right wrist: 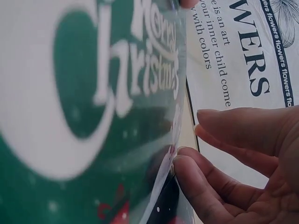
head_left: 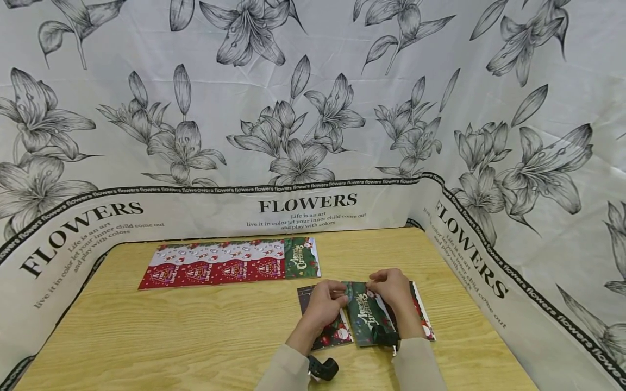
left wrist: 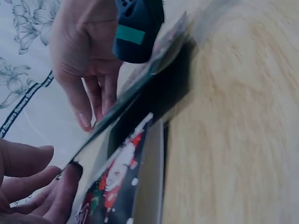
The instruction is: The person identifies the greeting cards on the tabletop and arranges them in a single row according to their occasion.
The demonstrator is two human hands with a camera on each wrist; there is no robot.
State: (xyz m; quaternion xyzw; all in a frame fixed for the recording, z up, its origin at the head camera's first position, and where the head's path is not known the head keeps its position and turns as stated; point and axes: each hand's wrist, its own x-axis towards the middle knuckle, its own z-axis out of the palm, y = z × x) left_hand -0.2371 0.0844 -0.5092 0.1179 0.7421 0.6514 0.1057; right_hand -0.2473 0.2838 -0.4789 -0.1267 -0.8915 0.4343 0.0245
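A green "Merry Christmas" card [head_left: 364, 312] stands tilted up off the table between the two hands, its glossy face large in the right wrist view. My left hand [head_left: 325, 304] pinches its upper left edge; in the left wrist view, fingers [left wrist: 70, 186] lie on both sides of that edge. At the upper right corner is my right hand [head_left: 393, 290]. Its fingertips [right wrist: 184, 168] touch the card's edge, where clear film shows, while the thumb is lifted away. Dark Christmas cards with a Santa [head_left: 337, 331] lie under the left hand. Another dark card [head_left: 423, 312] is partly hidden by the right forearm.
A row of overlapping red and white Christmas cards [head_left: 215, 266] runs along the back left of the wooden table [head_left: 171, 336]. At its right end lies a green card [head_left: 300, 258]. White flower-printed cloth [head_left: 313, 209] walls the table's back and sides.
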